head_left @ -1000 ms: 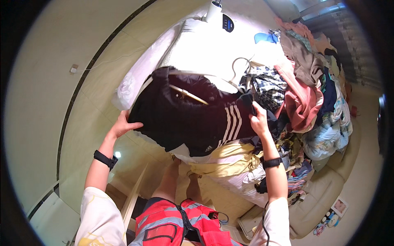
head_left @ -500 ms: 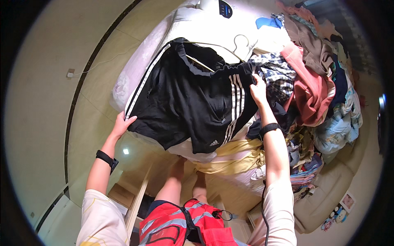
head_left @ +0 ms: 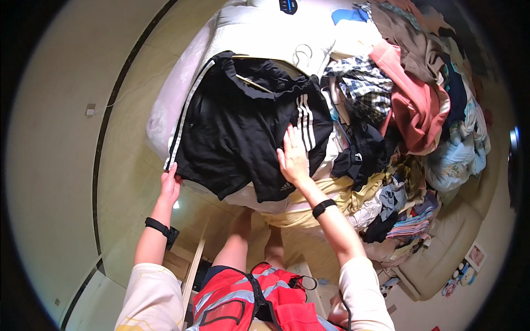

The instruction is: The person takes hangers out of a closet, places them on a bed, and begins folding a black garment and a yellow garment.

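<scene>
Black shorts [head_left: 243, 132] under flat right hand [head_left: 292, 157], left hand [head_left: 170, 185] pinching hem; clothes pile [head_left: 408, 110] beside.

A bed [head_left: 182, 83] covered in white bedding, seen from above, with clothes spread and heaped across it.

A pair of black shorts with white side stripes [head_left: 243, 132] lies flat near the bed's front edge, resting on pale yellow and white fabric [head_left: 331, 193] that hangs over the edge. To the right, a tall pile of mixed clothing [head_left: 408, 110] fills the bed, with a checked shirt and pink and brown garments on top. Behind the shorts, a white wire hanger [head_left: 302, 54] lies on bare white bedding. The bed stands on a glossy cream floor [head_left: 127, 182].
</scene>
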Tool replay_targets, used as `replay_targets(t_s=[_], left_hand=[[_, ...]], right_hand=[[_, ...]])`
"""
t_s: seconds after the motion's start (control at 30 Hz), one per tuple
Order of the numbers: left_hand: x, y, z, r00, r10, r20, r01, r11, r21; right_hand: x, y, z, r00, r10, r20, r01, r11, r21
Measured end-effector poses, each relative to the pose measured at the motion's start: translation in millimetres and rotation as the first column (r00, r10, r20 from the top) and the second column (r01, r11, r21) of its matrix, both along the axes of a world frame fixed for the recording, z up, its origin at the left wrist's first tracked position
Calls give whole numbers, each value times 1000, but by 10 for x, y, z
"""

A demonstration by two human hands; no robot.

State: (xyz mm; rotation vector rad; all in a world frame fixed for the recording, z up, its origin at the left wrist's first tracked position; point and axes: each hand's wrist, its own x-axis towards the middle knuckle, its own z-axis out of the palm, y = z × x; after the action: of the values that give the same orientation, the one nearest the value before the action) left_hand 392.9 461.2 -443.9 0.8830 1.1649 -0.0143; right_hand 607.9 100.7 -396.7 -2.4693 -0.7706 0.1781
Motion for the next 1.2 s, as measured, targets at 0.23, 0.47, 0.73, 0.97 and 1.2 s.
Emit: replay_targets(t_s=[0.23,0.47,0.73,0.97,1.2], left_hand=[[-56,90,-118,993,91,71,-101,984,146],[-141,-24,-94,1000,-27,6,28,993,-117],[-161,-314,-63,995,-97,19,99,977,-188],[-184,-954,9,977,-213,21,208,928,-308],[30,-2003,332,948,-318,12,312,919,-239]], right_hand=[[-230,-96,22,997,-58,-58,58,998,3],[-627,-662,131,982,-82,-170,71,995,-69],[-1545,-1662,13,871,-261,-416,215,964,-156],[-1976,-2456,59,781,-330,-531,257,944,-208],[-2300,-3534,26,731,-538,-419,505,840,-198]])
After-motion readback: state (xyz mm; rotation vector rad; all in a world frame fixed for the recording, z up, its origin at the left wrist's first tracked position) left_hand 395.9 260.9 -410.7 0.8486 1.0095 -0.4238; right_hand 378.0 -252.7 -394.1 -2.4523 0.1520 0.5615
